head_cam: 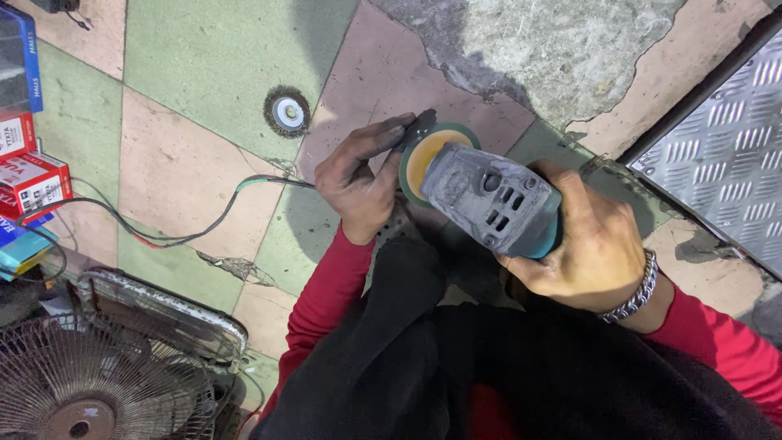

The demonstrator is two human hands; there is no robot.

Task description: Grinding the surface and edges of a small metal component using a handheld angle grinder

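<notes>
An angle grinder [493, 198] with a grey head and teal body is gripped in my right hand [590, 240], which wears a metal chain bracelet. A round disc with a yellow-orange face and green rim [425, 152] sits at the grinder's head. My left hand [362, 175], dark with grime, holds a small black tool [417, 128] against the disc's edge. Both hands hover above my knees, clad in black, with red sleeves showing.
A round wire cup brush [287, 112] lies on the tiled floor ahead of my left hand. A power cord [175, 236] runs across the tiles. A fan with a wire grille [98, 383] lies at lower left, boxes [28, 179] at left, checker plate [729, 155] at right.
</notes>
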